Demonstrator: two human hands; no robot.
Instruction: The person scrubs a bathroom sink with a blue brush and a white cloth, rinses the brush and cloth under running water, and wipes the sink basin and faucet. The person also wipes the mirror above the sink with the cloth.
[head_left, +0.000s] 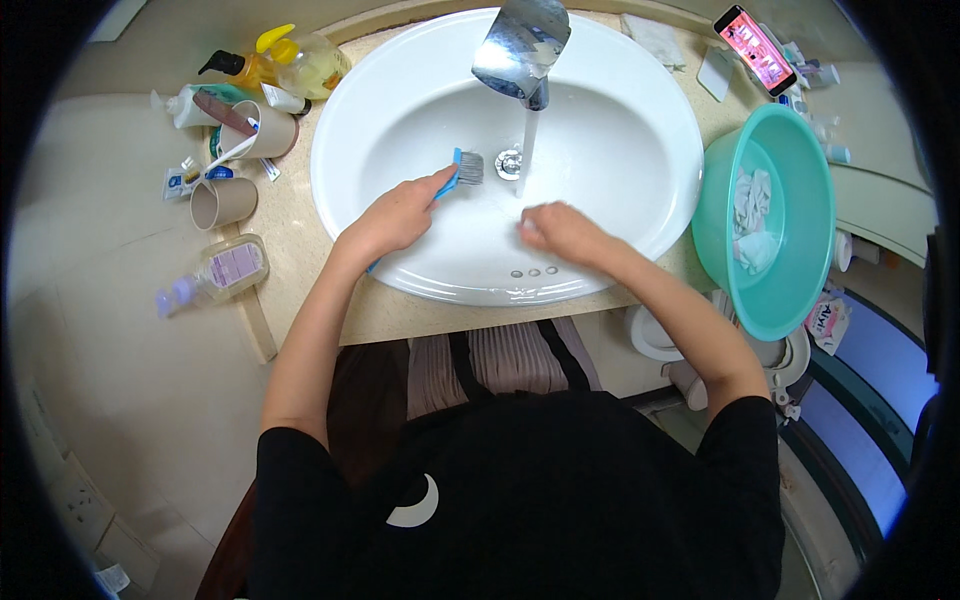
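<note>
My left hand grips a blue-handled scrub brush over the left part of a white oval washbasin. The brush's grey bristles point right, toward the metal drain. A thin stream of water runs from the chrome faucet and falls just right of the drain. Below the stream, my right hand is held above the basin with its fingers curled; whether anything is inside them cannot be told. Near the basin's front wall, overflow holes show under my right hand.
Right of the basin stands a green plastic tub with wet-looking light cloths in it. A smartphone leans behind it. On the left are pump bottles, beige cups and a soap bottle at the counter's edge.
</note>
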